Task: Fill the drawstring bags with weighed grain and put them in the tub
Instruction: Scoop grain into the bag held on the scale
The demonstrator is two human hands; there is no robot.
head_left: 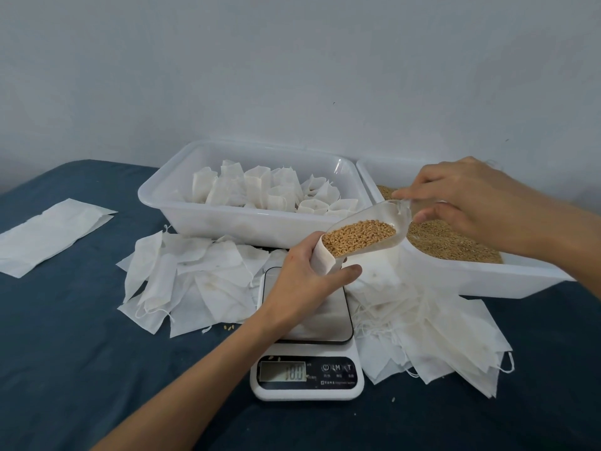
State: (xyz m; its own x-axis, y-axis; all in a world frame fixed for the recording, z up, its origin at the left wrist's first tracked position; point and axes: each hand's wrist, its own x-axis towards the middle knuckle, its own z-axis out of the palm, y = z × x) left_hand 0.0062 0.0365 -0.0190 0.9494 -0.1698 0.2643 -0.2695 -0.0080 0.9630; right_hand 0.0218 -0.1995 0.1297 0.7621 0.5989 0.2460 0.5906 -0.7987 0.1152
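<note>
**Kid:** White paper sheet (48,236) far left on the blue cloth (81,353). Then a heap of flat bags (188,281). Who holds the open one?

**Helper:** The left hand (305,281) does. Its fingers and thumb curl round the drawstring bag (323,260), right above the scale (307,336). The bag's mouth points up and to the right.

**Kid:** And the scoop?

**Helper:** The right hand (468,200) pinches the clear scoop (367,231) by its handle. The scoop's long side slants down-left, from the grain tub (471,275) to the bag. Its tip sits at the bag's mouth, full of grain (359,237).

**Kid:** What could go wrong?

**Helper:** I think the soft mouth could fold shut, or the scoop could tip too fast. Then grain spills onto the scale. A few grains lie on the cloth already.

**Kid:** Where do full bags go?

**Helper:** Into the back tub (247,222), where filled bags (276,190) stand.
</note>
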